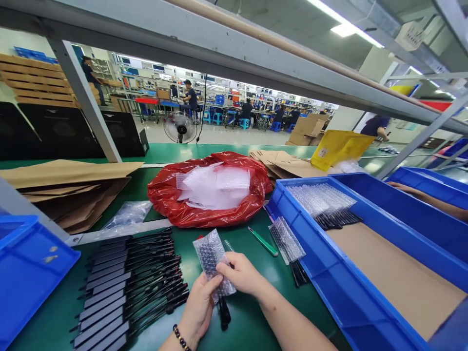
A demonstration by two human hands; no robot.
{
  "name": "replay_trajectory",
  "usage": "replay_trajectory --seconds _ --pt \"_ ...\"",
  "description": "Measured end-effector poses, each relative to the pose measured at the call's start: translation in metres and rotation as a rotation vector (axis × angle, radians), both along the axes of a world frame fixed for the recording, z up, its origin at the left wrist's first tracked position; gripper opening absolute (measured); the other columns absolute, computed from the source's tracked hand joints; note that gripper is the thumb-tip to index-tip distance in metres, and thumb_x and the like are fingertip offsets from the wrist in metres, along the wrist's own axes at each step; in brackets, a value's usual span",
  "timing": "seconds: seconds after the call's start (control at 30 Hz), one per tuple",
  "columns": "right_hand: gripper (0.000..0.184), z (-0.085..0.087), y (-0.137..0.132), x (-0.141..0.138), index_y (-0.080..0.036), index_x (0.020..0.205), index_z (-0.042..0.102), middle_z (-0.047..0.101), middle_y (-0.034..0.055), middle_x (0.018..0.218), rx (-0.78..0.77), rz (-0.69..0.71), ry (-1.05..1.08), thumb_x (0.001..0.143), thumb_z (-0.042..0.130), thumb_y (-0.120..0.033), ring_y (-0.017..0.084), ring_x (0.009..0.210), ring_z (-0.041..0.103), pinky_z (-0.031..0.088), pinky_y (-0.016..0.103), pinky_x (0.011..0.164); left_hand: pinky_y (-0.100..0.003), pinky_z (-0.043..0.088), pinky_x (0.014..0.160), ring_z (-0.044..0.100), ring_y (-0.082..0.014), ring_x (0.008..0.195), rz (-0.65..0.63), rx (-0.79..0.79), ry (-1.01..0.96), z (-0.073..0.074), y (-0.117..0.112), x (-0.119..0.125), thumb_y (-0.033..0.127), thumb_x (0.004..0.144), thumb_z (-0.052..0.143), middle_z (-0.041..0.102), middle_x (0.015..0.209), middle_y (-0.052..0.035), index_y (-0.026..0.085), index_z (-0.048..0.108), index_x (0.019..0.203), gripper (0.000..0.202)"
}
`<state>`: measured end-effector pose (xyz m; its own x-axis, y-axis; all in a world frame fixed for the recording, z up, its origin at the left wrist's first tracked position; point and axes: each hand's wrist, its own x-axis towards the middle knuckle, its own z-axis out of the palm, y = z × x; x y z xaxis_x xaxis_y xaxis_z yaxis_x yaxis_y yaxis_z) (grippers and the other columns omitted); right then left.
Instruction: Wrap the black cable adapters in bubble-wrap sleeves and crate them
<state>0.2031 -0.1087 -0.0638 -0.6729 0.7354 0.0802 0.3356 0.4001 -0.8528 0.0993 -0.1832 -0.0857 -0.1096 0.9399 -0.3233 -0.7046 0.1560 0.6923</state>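
Note:
Both my hands hold one small bubble-wrap bag point(210, 256) with a black part inside it, just above the green mat. My left hand point(199, 304) grips the bag's lower end, where the black tip point(224, 314) sticks out. My right hand point(241, 273) pinches the bag's right edge. To the left lies a row of several bare black flat parts with cables point(127, 282). To the right a wrapped part point(288, 241) lies on the mat beside a green pen point(263, 241).
A red plastic bag point(210, 195) full of bubble-wrap bags sits behind my hands. A blue bin point(351, 302) on the right holds wrapped parts point(323, 202) and cardboard. Another blue bin point(25, 273) is at left. Another person's arm point(427, 197) rests at far right.

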Motion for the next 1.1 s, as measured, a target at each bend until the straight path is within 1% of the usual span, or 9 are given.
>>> replay_trajectory --seconds 0.07,0.17,0.27,0.33,0.43,0.5,0.6,0.73,1.1 --pt "0.030 0.009 -0.005 0.001 -0.016 0.055 0.048 0.046 -0.0033 0.060 0.128 -0.034 -0.104 0.083 0.044 -0.027 0.009 0.058 0.042 0.031 0.019 0.055 -0.031 0.047 0.078 0.063 -0.0221 0.086 0.007 0.010 0.002 -0.001 0.000 -0.001 0.024 0.059 0.075 0.069 0.088 -0.0068 0.014 0.062 0.098 0.042" --pt "0.030 0.035 -0.005 0.019 -0.017 0.061 0.056 0.055 -0.0006 0.066 0.296 -0.078 -0.348 0.086 0.041 -0.027 0.010 0.063 0.050 0.033 0.020 0.059 -0.030 0.048 0.074 0.063 -0.0185 0.080 -0.072 0.014 -0.002 -0.002 0.000 -0.002 0.027 0.062 0.073 0.068 0.088 -0.0061 0.016 0.060 0.095 0.037" --pt "0.029 0.059 0.007 0.049 -0.017 0.077 0.063 0.064 0.0054 0.079 0.420 -0.273 -0.663 0.087 0.038 -0.028 0.015 0.074 0.058 0.037 0.023 0.066 -0.028 0.048 0.070 0.063 -0.0154 0.072 -0.144 -0.020 0.012 -0.004 -0.001 -0.002 0.029 0.065 0.072 0.066 0.083 -0.0050 0.016 0.058 0.091 0.032" --pt "0.030 0.065 0.022 0.067 -0.015 0.084 0.065 0.066 0.0108 0.087 0.412 -0.411 -0.872 0.086 0.038 -0.028 0.020 0.081 0.061 0.040 0.028 0.070 -0.027 0.048 0.068 0.062 -0.0141 0.069 -0.195 -0.021 0.029 -0.004 -0.003 -0.001 0.029 0.066 0.071 0.066 0.079 -0.0044 0.016 0.057 0.088 0.029" --pt "0.028 0.060 0.046 0.085 -0.010 0.092 0.066 0.066 0.0177 0.094 0.287 -0.515 -1.092 0.083 0.041 -0.022 0.026 0.088 0.062 0.044 0.032 0.071 -0.026 0.047 0.064 0.060 -0.0127 0.065 -0.284 -0.003 0.052 -0.005 -0.005 0.001 0.030 0.068 0.069 0.065 0.076 -0.0040 0.015 0.057 0.085 0.025" --pt "0.027 0.052 0.056 0.088 -0.008 0.094 0.066 0.066 0.0197 0.096 0.237 -0.521 -1.136 0.081 0.045 -0.020 0.028 0.089 0.063 0.045 0.034 0.070 -0.025 0.047 0.064 0.060 -0.0125 0.066 -0.322 0.008 0.061 -0.006 -0.007 0.002 0.031 0.069 0.068 0.064 0.076 -0.0042 0.015 0.058 0.085 0.025" --pt "0.028 0.043 0.058 0.082 -0.010 0.094 0.067 0.067 0.0184 0.096 0.239 -0.480 -1.108 0.079 0.047 -0.023 0.028 0.090 0.063 0.046 0.033 0.072 -0.025 0.046 0.065 0.060 -0.0124 0.067 -0.342 0.013 0.068 -0.007 -0.007 0.001 0.032 0.070 0.068 0.064 0.076 -0.0043 0.015 0.058 0.085 0.025" --pt "0.031 0.039 0.056 0.076 -0.012 0.095 0.067 0.067 0.0163 0.098 0.245 -0.455 -1.061 0.081 0.044 -0.028 0.025 0.094 0.062 0.046 0.030 0.075 -0.024 0.046 0.064 0.059 -0.0122 0.066 -0.346 0.013 0.079 -0.008 -0.006 0.000 0.033 0.068 0.069 0.064 0.076 -0.0043 0.015 0.059 0.085 0.027" --pt "0.031 0.033 0.070 0.107 -0.012 0.098 0.064 0.065 0.0172 0.100 0.213 -0.625 -1.121 0.080 0.043 -0.026 0.026 0.092 0.062 0.046 0.034 0.074 -0.024 0.046 0.062 0.059 -0.0117 0.063 -0.343 0.001 0.082 -0.004 -0.007 0.002 0.034 0.065 0.071 0.064 0.073 -0.0040 0.015 0.059 0.082 0.029"
